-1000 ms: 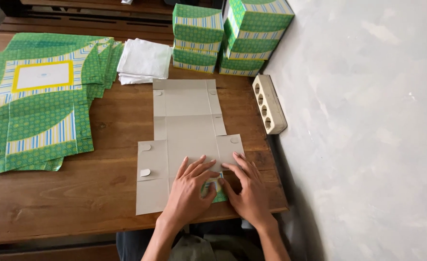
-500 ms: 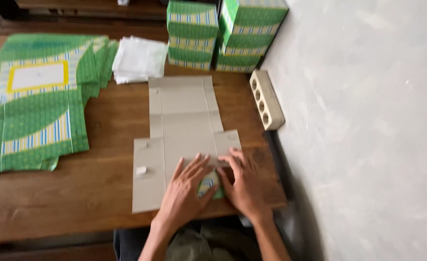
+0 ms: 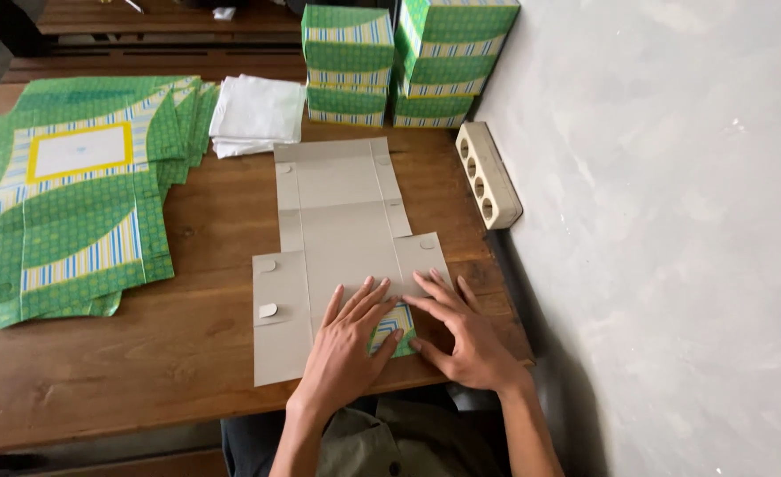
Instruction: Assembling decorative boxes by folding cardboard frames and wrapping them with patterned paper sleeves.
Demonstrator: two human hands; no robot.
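So the box blank point(image 3: 346, 238) is lying flat, grey side up, on the wooden table point(image 3: 187, 344), near the right end and right up against the front edge. Only one bit looks folded so far: a small flap point(image 3: 390, 329) at the near edge is turned over, so its green striped print shows between the hands. The rest of the blank is still flat, side wings and top panels all unfolded, so I'd say this one has barely started.

Left hand point(image 3: 348, 340) lies palm down on the blank, fingers spread and pressing flat, fingertips touching the folded flap. Right hand point(image 3: 461, 331) is also palm down with fingers fanned out, pressing the flap's right side and the crease. Neither is pinching anything, both just holding it down. Both forearms come up from the bottom edge.

Further out: a big stack of flat green printed blanks point(image 3: 72, 203) on the left, a pile of white sheets point(image 3: 256, 115) behind, finished green boxes point(image 3: 408, 62) stacked at the back, and a power strip point(image 3: 488, 174) along the wall point(image 3: 673, 221).
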